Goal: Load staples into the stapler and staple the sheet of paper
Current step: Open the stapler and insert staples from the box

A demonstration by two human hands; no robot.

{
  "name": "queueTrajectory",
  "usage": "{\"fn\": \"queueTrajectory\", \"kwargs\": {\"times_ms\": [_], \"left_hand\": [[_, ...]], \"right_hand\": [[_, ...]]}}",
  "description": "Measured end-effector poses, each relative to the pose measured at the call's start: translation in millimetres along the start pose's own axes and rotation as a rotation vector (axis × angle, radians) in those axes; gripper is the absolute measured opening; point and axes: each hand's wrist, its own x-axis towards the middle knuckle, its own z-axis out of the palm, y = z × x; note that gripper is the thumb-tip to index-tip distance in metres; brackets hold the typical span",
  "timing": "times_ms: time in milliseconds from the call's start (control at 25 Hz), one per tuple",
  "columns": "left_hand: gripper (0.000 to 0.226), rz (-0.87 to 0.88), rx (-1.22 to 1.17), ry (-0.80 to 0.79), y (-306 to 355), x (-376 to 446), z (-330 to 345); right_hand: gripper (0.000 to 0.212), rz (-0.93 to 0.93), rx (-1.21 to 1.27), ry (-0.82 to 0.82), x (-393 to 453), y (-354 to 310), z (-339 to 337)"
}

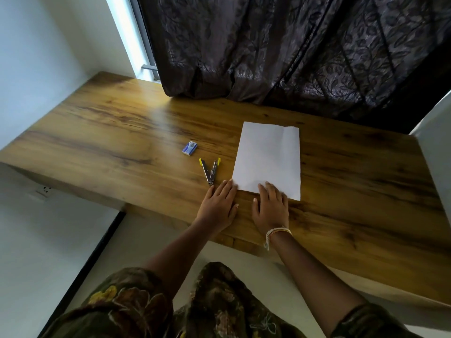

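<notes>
Wooden worktop (122,132) observed from above, head view. Sheet of paper (268,157) lying flat at centre, slightly toward 3 o'clock, with a faint vertical crease near its right edge. Stapler (210,170) lying on the worktop just beside the paper's left edge, toward 9 o'clock of it, swung fully open in a V, hinge pointing to 6 o'clock, yellow-tipped ends to 12 o'clock; not touching the paper. Small blue staple box (190,148) resting at 11 o'clock of the stapler, near it but apart; whether its lid is open cannot be told. Left hand (219,203) flat, palm down on the worktop at 6 o'clock of the stapler, fingers straight, fingertips next to the paper's near left corner; contact with that corner cannot be told; grip slack, nothing held. Right hand (271,206) flat, palm down, fingers straight and lying on the paper's near edge; grip slack, nothing pinched or clasped. Thread bracelet (278,232) on the right wrist. Dark patterned curtain (292,50) hanging at 12 o'clock, its hem resting on the far edge of the worktop. Floral-print clothing (136,306) visible at 6 o'clock.
</notes>
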Motion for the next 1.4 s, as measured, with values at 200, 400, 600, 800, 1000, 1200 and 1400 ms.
{"fn": "queueTrajectory", "kwargs": {"times_ms": [200, 400, 600, 800, 1000, 1200, 1400], "left_hand": [[0.036, -0.133, -0.323, 0.16, -12.8, 1.9, -19.9], [0.028, -0.364, -0.454, 0.237, -51.7, 14.1, -36.9], [0.028, -0.684, -0.733, 0.274, -100.5, 37.2, -42.9], [0.02, -0.783, -1.007, 0.026, -136.0, 62.3, -54.5], [0.021, -0.604, -0.944, -0.102, -151.5, 72.8, -51.2], [0.026, -0.644, -1.11, -0.142, -155.8, 88.0, -39.7], [0.029, -0.722, -1.496, -0.148, -150.6, 107.1, -44.2]], "right_hand": [[0.043, 0.026, 0.007, 0.041, 2.5, -7.9, 2.1], [0.045, -0.007, 0.152, 0.022, 29.6, -58.0, -4.3], [0.052, -0.067, 0.349, -0.133, 70.7, -122.4, -5.4], [0.05, 0.051, 0.217, -0.17, 99.5, -162.1, 15.1], [0.027, 0.018, 0.197, -0.086, 114.3, -161.1, 32.5], [0.026, -0.005, 0.539, -0.099, 120.5, -159.2, 33.0], [0.022, 0.25, 1.018, -0.208, 130.1, -159.7, 20.2]]}}
